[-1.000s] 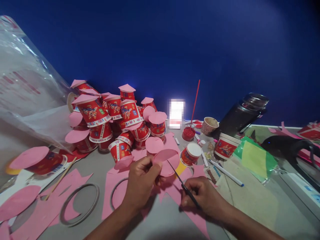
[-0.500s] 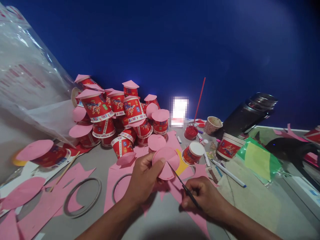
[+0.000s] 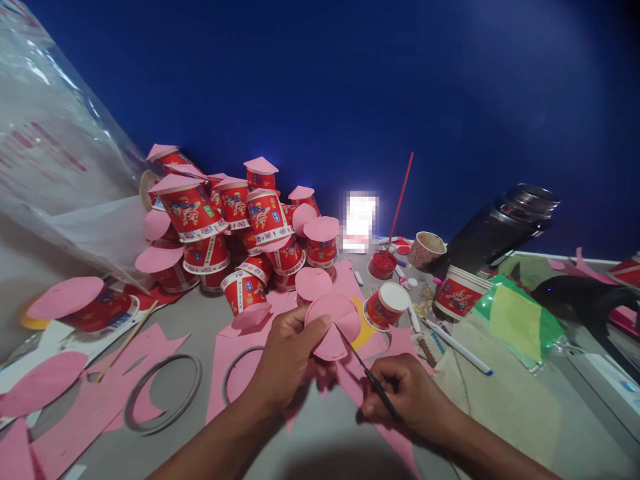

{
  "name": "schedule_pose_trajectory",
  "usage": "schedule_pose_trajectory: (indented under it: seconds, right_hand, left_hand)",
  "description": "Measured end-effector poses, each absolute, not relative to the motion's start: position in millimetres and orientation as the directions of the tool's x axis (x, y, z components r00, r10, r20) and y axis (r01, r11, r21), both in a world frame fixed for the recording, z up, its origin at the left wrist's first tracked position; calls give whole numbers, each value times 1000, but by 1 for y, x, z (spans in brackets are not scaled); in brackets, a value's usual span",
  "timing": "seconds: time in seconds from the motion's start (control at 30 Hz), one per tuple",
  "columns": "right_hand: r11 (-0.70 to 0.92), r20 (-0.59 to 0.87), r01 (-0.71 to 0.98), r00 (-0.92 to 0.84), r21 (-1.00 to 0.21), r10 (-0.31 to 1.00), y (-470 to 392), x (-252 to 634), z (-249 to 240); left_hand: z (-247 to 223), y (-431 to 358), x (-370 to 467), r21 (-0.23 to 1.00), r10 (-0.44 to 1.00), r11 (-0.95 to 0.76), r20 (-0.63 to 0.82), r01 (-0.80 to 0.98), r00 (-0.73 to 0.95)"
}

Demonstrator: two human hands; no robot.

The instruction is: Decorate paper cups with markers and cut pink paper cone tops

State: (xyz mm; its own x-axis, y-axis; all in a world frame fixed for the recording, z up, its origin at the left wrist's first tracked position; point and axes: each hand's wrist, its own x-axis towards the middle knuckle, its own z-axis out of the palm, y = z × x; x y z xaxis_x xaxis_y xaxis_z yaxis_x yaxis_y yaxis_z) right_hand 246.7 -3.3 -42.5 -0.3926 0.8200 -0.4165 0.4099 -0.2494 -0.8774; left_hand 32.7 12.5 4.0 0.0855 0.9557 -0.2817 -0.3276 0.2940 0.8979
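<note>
Pinched between the thumb and fingers of my left hand [image 3: 287, 357] is a round pink paper disc [image 3: 334, 313]. My right hand [image 3: 405, 393] is closed around dark-handled scissors [image 3: 377, 387], whose blades reach up and left to the middle of the disc. The blades look nearly together, lying along a line from the disc's edge to its centre. Below the hands lies a pink paper sheet [image 3: 220, 383] with cut-out edges. Just behind the disc a red paper cup [image 3: 321, 253] carries a pink paper top.
Red paper cups with pink tops [image 3: 195, 210] are piled at the back left. A grey ring [image 3: 165, 393] lies on pink scraps at the left. To the right are a white marker [image 3: 457, 347], a stack of cups [image 3: 460, 293] and a leaning black flask [image 3: 493, 223].
Both hands, the disc and the scissors stay almost in place. The whole view has shifted very slightly, with the left-side items a little further left.
</note>
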Motion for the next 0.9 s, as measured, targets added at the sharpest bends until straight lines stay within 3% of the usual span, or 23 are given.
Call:
schedule_pose_trajectory:
  seconds: [0.33, 0.6, 0.9]
  right_hand:
    - [-219, -398, 460, -340, -861, 852, -7, 244, -44]
    - [-186, -379, 485, -338, -855, 861, -7, 245, -49]
    - [-1, -235, 568, -338, -823, 911, -5, 249, -57]
  left_hand:
    - [6, 12, 30, 839, 913, 406, -361, -363, 187]
    - [3, 13, 26, 794, 878, 459, -335, -400, 342]
    - [-1, 14, 23, 728, 840, 530, -379, -435, 389]
